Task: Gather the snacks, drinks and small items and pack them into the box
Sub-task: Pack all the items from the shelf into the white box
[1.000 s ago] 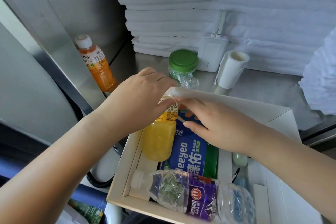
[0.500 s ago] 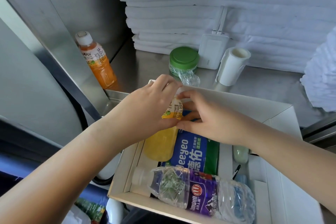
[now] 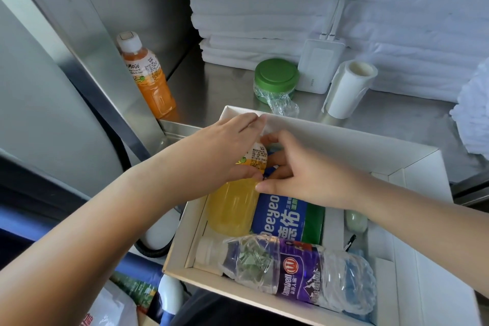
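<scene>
Gripping yellow bottle [image 3: 232, 209] (both hands) inside box [image 3: 344, 137]

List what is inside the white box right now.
In the white box: a yellow juice bottle under both hands, a blue wipes pack, a clear water bottle, a pale green item. The yellow bottle's cap is hidden by the left hand.

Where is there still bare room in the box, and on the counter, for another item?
Inside the box, bare floor lies right of the blue packet, toward the far right corner. The left side is crowded: yellow bottle, both hands, water bottle across the front. The steel counter is bare right of the white roll.
</scene>
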The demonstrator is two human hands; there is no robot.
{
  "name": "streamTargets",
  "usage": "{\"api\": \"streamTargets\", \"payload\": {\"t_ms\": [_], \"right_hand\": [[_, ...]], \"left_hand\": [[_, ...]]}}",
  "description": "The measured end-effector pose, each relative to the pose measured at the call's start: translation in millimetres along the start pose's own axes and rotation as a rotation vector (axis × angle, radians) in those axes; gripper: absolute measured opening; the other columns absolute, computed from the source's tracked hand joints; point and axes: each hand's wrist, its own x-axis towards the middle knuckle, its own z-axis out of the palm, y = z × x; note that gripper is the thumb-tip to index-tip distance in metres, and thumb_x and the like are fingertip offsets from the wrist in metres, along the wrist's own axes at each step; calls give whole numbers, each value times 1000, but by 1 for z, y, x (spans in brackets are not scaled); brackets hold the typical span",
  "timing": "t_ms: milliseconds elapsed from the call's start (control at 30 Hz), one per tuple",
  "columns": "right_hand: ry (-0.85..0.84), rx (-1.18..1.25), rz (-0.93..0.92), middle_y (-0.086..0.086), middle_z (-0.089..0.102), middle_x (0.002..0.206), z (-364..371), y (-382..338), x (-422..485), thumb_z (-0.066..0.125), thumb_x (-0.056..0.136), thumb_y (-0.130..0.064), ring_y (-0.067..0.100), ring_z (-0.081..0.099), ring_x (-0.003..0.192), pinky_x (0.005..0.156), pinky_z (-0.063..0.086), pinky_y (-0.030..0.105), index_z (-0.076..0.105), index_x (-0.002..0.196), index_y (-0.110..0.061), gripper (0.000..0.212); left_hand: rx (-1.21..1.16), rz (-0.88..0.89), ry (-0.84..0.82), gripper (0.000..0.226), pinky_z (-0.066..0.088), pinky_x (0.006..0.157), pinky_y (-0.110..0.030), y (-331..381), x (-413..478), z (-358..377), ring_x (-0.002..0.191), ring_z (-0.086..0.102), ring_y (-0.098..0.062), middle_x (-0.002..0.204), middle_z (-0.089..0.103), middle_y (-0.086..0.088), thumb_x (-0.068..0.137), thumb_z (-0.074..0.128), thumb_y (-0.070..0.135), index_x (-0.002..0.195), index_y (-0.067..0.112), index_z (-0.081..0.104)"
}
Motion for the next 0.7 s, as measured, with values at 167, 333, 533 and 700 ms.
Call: {"api": "streamTargets", "payload": {"t_ms": [167, 333, 533, 700], "right_hand": [[112, -236, -63, -20, 56, 112, -3, 2, -8, 65, 81, -40, 0, 60, 96, 85, 53, 32, 36, 129, -32, 56], [189, -476, -211, -28, 42, 120, -11, -7, -17, 60, 82, -43, -11, 40, 108, 86, 38, 5, 36, 132, -37, 55], [49, -587, -227, -13, 41, 135, -4, -8, -17, 58, 89, -36, 0, 41, 113, 90, 34, 15, 32, 141, -29, 58], [-3, -672, -253, -8, 41, 134, -1, -6, -18, 58, 88, -32, 8, 45, 114, 91, 35, 25, 38, 136, -27, 52]], "left_hand": [[112, -12, 21, 86, 19, 110, -27, -1, -2, -1, 137, 17, -9, 155, 16, 8, 80, 30, 65, 150, 21, 5], [179, -36, 45, 86, 13, 108, -28, -8, -1, -6, 133, 23, -10, 146, 36, 9, 73, 30, 72, 145, 25, 28], [202, -77, 72, 72, 17, 108, -32, -5, 1, 2, 123, 35, -12, 130, 47, 8, 76, 28, 71, 127, 26, 50], [170, -38, -4, 75, -1, 109, -33, 3, 2, 8, 124, 36, -8, 128, 49, 15, 69, 31, 75, 127, 31, 50]]}}
